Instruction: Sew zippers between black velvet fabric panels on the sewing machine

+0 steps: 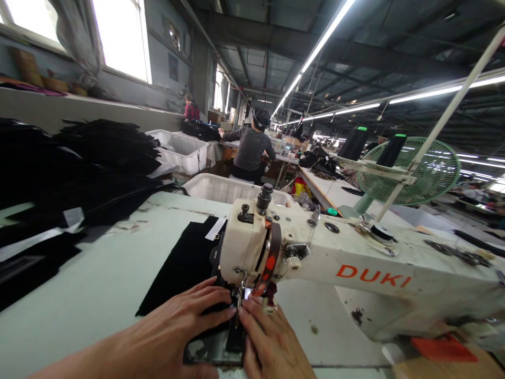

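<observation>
A piece of black fabric (pixel 173 268) lies on the pale table, running under the head of a white sewing machine (pixel 323 252) marked DUKI. My left hand (pixel 169 321) rests on this fabric with its fingers stretched toward the needle area. Close on the other side, my right hand (pixel 272 342) has its fingers laid forward beside the presser foot, touching the work there. A narrow black strip (pixel 235 337) runs between the two hands toward me. The contact under my right fingertips is partly hidden. A white label (pixel 216 229) shows near the fabric's far edge.
Stacks of black cut pieces (pixel 106 152) crowd the left side. Beyond the machine stand a white bin (pixel 224 188) and a second white bin (pixel 185 150). A person (pixel 252 147) sits ahead. Black thread cones (pixel 354 145) and a green fan (pixel 418 168) stand at right.
</observation>
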Demonstrator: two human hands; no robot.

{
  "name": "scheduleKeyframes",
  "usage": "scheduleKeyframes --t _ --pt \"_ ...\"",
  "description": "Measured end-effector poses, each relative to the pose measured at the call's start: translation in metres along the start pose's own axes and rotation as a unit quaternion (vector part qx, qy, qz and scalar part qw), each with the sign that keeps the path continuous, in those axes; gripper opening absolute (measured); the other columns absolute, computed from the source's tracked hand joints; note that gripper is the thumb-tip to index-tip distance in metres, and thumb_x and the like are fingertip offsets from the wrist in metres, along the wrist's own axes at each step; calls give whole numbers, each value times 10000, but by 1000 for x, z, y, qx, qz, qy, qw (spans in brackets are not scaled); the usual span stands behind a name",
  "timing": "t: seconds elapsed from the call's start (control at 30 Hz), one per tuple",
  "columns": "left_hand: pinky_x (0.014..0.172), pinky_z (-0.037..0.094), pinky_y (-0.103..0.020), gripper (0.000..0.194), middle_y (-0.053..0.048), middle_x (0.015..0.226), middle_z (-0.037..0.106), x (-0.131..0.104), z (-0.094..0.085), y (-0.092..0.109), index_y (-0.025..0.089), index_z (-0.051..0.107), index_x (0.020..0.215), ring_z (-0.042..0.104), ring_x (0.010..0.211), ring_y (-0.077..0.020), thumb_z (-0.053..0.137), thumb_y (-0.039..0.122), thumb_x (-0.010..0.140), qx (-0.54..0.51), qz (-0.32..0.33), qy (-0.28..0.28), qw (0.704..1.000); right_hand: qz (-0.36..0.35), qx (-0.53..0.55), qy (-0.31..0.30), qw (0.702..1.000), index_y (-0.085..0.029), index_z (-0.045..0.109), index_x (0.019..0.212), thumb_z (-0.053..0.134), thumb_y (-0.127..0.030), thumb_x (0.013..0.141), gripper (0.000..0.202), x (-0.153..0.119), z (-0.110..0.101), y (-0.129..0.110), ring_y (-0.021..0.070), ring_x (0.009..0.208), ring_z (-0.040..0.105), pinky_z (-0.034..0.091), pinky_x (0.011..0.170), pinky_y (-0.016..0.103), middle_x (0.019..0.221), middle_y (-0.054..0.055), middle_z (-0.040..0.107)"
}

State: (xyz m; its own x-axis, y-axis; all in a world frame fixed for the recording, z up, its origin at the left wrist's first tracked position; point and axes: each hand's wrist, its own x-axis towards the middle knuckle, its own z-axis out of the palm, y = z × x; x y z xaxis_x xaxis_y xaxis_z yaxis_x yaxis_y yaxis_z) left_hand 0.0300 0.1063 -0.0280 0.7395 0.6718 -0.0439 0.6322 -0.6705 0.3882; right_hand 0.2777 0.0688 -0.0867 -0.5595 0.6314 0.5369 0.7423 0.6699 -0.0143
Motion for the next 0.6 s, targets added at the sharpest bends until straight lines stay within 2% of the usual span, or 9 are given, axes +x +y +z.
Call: scheduleKeyframes --t 0.27,0.47,0.6 --pt "1116 355 -563 713 -83 1478 519 3 -2 2 324 563 1401 461 1358 -388 826 413 744 15 33 67 997 14 5 -26 1000 -159 501 1400 502 -87 874 531 -5 4 3 272 1234 617 479 1087 485 1371 90 628" --pt "1135 339 -553 726 -102 1487 507 4 -1 -1 306 553 1416 455 1366 -383 810 457 753 14 36 47 998 31 -2 -40 999 -172 479 1430 516 -80 858 581 -7 5 2 272 1258 599 460 1106 487 1415 81 591" --pt "1186 293 -494 675 -98 1417 584 7 -5 0 265 601 1380 533 1316 -328 804 456 765 -23 91 70 993 3 -24 -28 999 -165 475 1442 507 -55 814 638 -11 10 10 280 1254 602 507 1065 470 1420 82 583"
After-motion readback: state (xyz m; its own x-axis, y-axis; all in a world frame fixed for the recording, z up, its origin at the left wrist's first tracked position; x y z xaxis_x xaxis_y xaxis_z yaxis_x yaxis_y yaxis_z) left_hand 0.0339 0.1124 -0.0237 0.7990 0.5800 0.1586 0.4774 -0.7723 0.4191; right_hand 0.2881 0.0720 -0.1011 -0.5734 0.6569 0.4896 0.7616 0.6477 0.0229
